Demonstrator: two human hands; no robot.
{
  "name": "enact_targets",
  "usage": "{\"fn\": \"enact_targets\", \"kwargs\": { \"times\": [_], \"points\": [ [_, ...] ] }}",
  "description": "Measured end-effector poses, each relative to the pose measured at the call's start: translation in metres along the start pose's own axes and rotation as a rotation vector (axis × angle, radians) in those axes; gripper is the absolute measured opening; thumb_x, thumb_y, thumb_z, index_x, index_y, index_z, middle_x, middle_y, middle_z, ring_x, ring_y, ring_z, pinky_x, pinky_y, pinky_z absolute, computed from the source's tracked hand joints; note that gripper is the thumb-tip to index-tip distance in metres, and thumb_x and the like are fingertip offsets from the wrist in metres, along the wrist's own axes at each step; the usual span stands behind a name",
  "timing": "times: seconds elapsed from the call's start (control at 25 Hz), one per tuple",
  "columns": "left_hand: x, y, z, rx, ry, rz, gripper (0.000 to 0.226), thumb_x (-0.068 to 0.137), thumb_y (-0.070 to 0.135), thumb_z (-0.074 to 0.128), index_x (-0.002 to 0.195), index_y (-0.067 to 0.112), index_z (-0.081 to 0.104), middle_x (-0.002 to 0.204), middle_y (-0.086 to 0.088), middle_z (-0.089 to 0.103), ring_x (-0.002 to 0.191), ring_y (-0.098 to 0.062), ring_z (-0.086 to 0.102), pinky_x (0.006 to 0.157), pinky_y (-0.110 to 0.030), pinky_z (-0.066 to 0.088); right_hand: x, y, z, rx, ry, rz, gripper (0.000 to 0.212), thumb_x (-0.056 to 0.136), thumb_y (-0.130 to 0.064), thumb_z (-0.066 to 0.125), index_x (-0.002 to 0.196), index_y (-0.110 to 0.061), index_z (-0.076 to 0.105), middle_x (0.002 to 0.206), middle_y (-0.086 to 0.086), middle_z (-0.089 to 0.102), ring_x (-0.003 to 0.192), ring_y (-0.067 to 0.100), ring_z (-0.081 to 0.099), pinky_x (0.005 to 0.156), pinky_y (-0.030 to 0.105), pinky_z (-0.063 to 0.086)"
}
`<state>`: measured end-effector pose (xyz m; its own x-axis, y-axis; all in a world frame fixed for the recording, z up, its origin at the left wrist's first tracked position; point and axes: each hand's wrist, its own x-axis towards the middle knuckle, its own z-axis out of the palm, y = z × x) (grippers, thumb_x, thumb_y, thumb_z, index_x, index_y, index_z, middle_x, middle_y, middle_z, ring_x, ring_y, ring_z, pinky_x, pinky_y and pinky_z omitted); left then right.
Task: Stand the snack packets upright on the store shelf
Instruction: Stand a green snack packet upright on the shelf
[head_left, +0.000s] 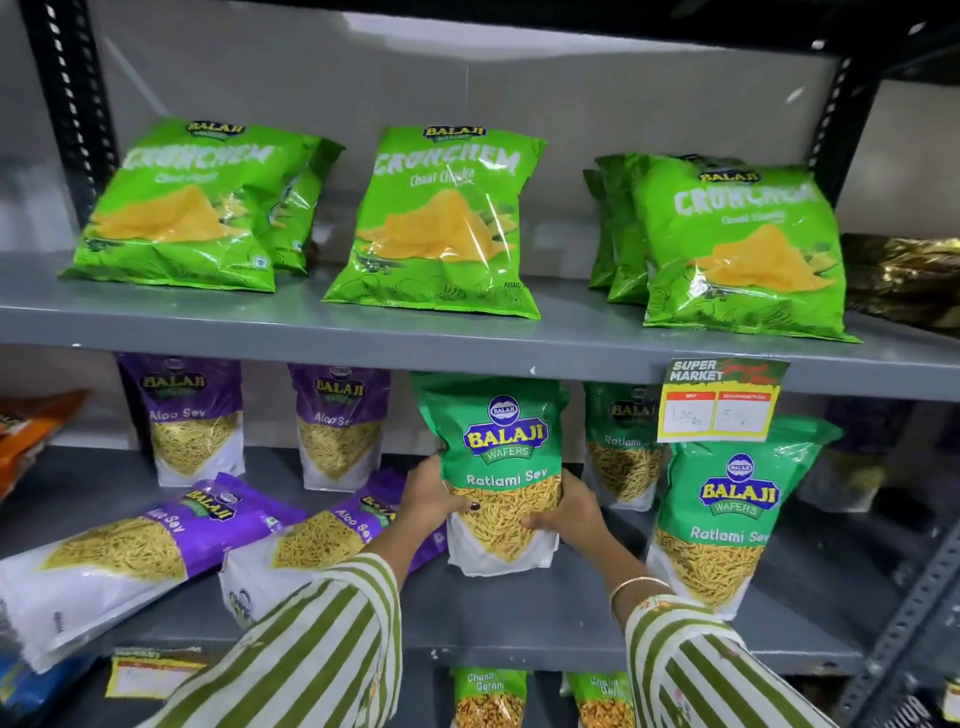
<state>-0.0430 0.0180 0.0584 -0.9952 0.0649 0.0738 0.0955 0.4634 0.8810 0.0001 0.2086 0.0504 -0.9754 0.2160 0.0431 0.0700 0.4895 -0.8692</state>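
Held packet: green Ratlami Sev packet (501, 467), upright, on the middle shelf (519, 618) about mid-width, its white base on or just above the shelf surface, cannot tell which
Left hand (431, 496): wrapped round the packet's left edge at the clear window, thumb across the front, nail dark
Right hand (569, 512): clasping the packet's right edge at the same height, fingers curled onto the front; thin bangle (636, 584) at the wrist
Sleeves: green and white stripes on both arms, entering from the bottom of the view
Same flavour nearby: a second Ratlami Sev packet (727, 514) stands upright just right, nearer the shelf front; a third (623, 447) stands behind, partly hidden by the held one
Aloo Sev, standing: two purple packets (195, 415) upright at the rear left of the same shelf
Aloo Sev, fallen: two purple packets (119, 551) lie flat at front left, tops pointing up-right; the nearer one's lower part is covered by the left sleeve
Upper shelf (467, 343): three groups of green Crunchem bags (441, 223) leaning back toward the wall
Price tag (719, 400): yellow and green card hung on the upper shelf's front edge, right of the held packet; handwriting too blurred to read
Below: tops of Chana Garam packets (488, 696) showing at the bottom edge
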Motion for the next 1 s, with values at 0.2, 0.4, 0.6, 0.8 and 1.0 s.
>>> {"fn": "enact_targets", "kwargs": {
  "times": [0.2,0.4,0.6,0.8,1.0],
  "points": [
    [0.03,-0.002,0.04,0.087,-0.007,0.013,0.053,0.062,-0.002,0.078,0.111,-0.004,0.059,0.112,-0.02,0.068,0.09,-0.017,0.06,0.07,-0.017,0.039,0.032,0.036,-0.001,0.004,0.097,0.007,0.072,0.053,0.002,0.084,0.118,-0.004,0.054,0.117,0.016,0.067,0.11,0.028,0.062,0.097,0.043,0.05],
    [0.041,-0.011,0.06,0.093,0.002,0.021,0.05,0.065,-0.01,0.072,0.112,-0.006,0.058,0.113,-0.021,0.067,0.088,-0.012,0.053,0.059,-0.009,0.04,0.04,0.053,0.002,0.043,0.118,0.046,0.068,0.06,0.003,0.08,0.122,-0.003,0.053,0.12,0.015,0.065,0.112,0.026,0.061,0.095,0.033,0.047],
    [0.033,-0.018,0.054,0.171,-0.079,0.014,0.062,0.063,-0.005,0.077,0.119,-0.001,0.052,0.12,-0.019,0.064,0.11,-0.028,0.06,0.086,-0.025,0.045,0.036,0.055,-0.002,-0.049,0.017,0.094,0.069,0.063,-0.004,0.081,0.123,-0.002,0.049,0.125,0.016,0.062,0.118,0.03,0.056,0.101,0.038,0.045],
    [0.009,-0.034,0.003,0.308,-0.069,-0.026,0.067,0.07,0.006,0.075,0.129,0.0,0.043,0.13,-0.02,0.055,0.121,-0.03,0.052,0.1,-0.034,0.042,0.032,0.05,-0.003,-0.348,-0.183,0.371,0.054,0.073,-0.022,0.075,0.118,0.001,0.056,0.094,0.019,0.067,0.084,0.032,0.064,0.084,0.042,0.053],
    [-0.011,-0.081,-0.102,0.412,0.065,-0.258,0.054,0.081,0.017,0.066,0.128,-0.002,0.047,0.128,-0.024,0.056,0.109,-0.028,0.057,0.088,-0.022,0.051,0.005,0.005,0.041,-0.224,-0.379,0.548,0.031,0.083,-0.02,0.065,0.077,0.001,0.043,0.061,0.014,0.046,0.05,0.027,0.05,0.06,0.04,0.051]
  ]
}}
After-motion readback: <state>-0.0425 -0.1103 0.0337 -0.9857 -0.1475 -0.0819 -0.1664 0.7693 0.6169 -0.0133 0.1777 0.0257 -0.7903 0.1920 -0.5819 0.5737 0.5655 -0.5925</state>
